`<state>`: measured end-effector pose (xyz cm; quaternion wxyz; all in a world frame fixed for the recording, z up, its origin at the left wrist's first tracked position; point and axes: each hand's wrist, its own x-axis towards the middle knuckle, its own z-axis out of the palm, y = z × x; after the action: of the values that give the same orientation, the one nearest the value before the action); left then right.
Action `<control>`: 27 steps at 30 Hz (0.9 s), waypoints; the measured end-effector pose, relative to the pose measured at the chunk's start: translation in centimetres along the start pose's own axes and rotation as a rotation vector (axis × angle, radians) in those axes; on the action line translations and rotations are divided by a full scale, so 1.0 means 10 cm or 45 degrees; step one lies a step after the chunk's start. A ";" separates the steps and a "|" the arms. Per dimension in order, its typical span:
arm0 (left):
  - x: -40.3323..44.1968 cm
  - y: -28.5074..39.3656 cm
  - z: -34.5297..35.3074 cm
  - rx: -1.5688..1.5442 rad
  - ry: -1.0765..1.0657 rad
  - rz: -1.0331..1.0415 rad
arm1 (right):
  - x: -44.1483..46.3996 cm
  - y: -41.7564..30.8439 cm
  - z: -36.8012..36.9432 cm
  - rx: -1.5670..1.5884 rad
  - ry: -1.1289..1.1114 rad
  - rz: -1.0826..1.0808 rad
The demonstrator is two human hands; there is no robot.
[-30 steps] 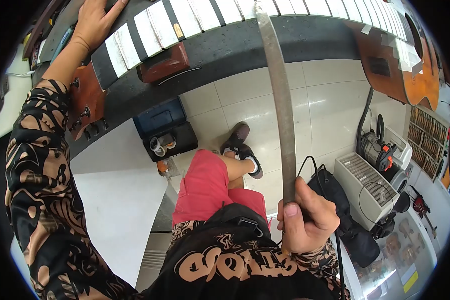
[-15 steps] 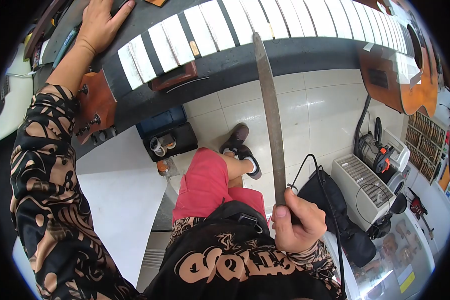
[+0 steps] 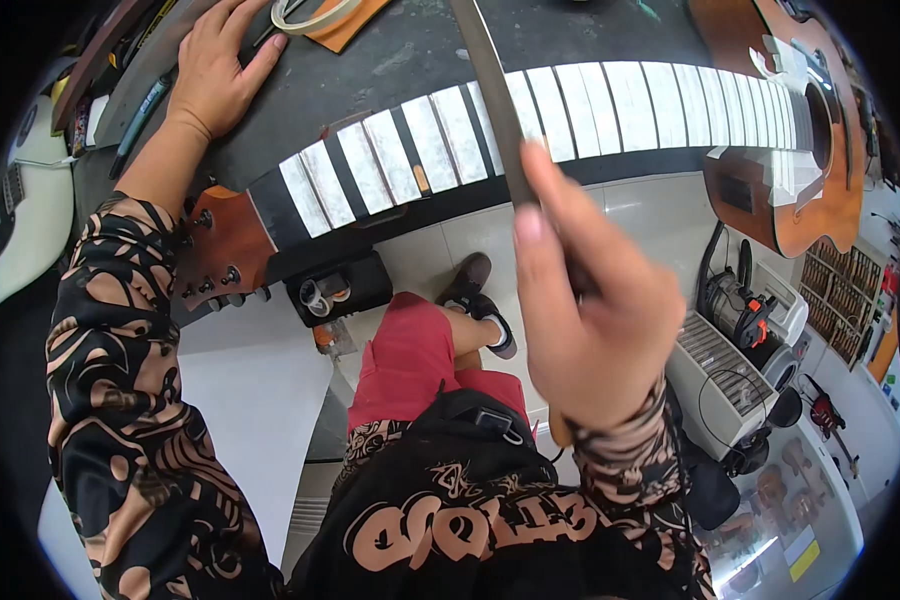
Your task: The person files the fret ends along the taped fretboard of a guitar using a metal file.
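My right hand point(image 3: 605, 300) is wrapped round the handle end of a long flat metal file point(image 3: 492, 80), thumb and forefinger along it. The file passes over the guitar fretboard point(image 3: 590, 108), which is covered with white tape strips between its frets; whether it touches is hard to tell. To the left, the guitar's brown headstock point(image 3: 220, 245) with its tuning pegs lies beside my left forearm. My left hand point(image 3: 213, 80) rests on the dark bench top with fingers extended, close to a tape roll point(image 3: 315, 18); its fingertips are partly cut off by the frame.
The guitar's orange-brown body point(image 3: 785, 215) sits at the right. A teal marker point(image 3: 148, 108) lies left of my left hand. Below the bench are a black toolbox point(image 3: 365, 285), my legs, a vacuum-like machine point(image 3: 735, 305) and a glass display case point(image 3: 785, 510).
My right hand has moved up and forward with the file, from near my waist to the fretboard. The view has shifted, bringing more of the bench and the tape roll into sight.
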<state>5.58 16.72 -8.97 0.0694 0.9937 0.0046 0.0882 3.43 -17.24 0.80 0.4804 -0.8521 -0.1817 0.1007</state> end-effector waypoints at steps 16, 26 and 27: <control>-0.02 -0.29 0.22 0.053 0.119 0.155 | -0.82 0.14 -0.26 0.008 -0.050 -0.002; -0.02 -0.01 0.04 0.038 -0.001 -0.013 | -0.70 0.20 -0.23 0.096 -0.103 0.029; 0.00 -0.01 0.04 0.041 -0.005 -0.008 | -0.94 0.25 -0.26 0.111 -0.064 0.034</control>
<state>5.64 16.73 -9.41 0.0539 0.9948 0.0091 0.0859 -3.75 -24.28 -0.06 0.5109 -0.8299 -0.1778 0.1364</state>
